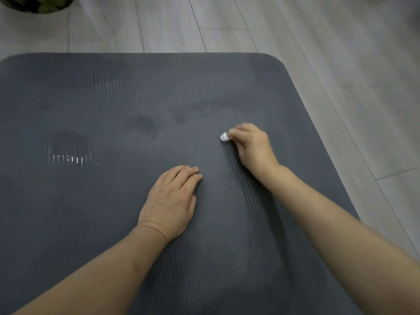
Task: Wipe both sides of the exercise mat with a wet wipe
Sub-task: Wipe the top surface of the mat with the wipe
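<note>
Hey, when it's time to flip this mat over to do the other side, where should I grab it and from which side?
Probably the rounded far right corner of the mat. It lies flat on the floor, with open floorboards beyond its right edge, so come from the right, slip fingers under the edge and peel it over. The right hand, holding the wipe, is nearest; the left hand rests flat.

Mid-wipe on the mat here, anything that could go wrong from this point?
The wet wipe is a tiny wad in the right hand, so coverage is narrow and strips of the exercise mat may get missed. Wet patches glisten at the left; the left hand, pressing flat, could slip if it shifts there.
</note>
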Demonstrator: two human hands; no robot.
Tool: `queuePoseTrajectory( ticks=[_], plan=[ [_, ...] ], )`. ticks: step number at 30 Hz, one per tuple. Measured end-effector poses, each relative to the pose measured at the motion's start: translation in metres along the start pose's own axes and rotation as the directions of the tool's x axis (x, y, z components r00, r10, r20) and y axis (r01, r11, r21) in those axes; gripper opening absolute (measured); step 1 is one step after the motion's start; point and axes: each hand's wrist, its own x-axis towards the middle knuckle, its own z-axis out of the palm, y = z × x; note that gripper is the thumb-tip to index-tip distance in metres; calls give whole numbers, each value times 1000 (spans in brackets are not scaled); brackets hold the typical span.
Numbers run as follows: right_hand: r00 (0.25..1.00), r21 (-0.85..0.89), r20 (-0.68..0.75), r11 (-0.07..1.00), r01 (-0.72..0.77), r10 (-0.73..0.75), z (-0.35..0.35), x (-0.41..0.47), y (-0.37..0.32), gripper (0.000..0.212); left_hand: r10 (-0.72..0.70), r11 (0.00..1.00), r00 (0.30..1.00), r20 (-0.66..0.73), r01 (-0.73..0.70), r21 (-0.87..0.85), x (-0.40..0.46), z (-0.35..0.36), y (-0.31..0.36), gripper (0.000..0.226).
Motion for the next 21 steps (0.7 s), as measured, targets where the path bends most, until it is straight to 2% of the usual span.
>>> queuePoseTrajectory(
  ticks=[4,6,9,11,13,15,18,21],
  plan=[
    [992,60,123,998,27,-35,-48,-132,-30,17,-26,1000,1000,13,26,3,1,-1,3,48],
    [990,39,134,998,49,-54,-48,-141,-31,18,-29,1000,999,15,29,4,1,0,4,47],
    [992,10,89,996,86,-87,-21,-67,-22,28,-31,999,999,27,31,9,1,0,4,48],
    [997,-28,-2,996,81,-81,12,6,-8,40,-22,1000,999,24,22,9,2,1,2,48],
    [997,-76,-76,997,-8,2,36,72,-1,35,-17,1000,1000,12,17,7,1,1,1,48],
    [994,-86,-93,994,-63,55,46,98,-2,21,-30,999,1000,-1,30,-15,-2,1,2,49],
    [997,-39,-79,999,-16,13,30,47,-12,15,-107,992,992,-60,102,-77,-2,0,5,51],
    [1000,57,7,998,30,-30,-5,-59,-31,25,-161,983,980,-117,149,-110,-2,0,7,47]
  ],
)
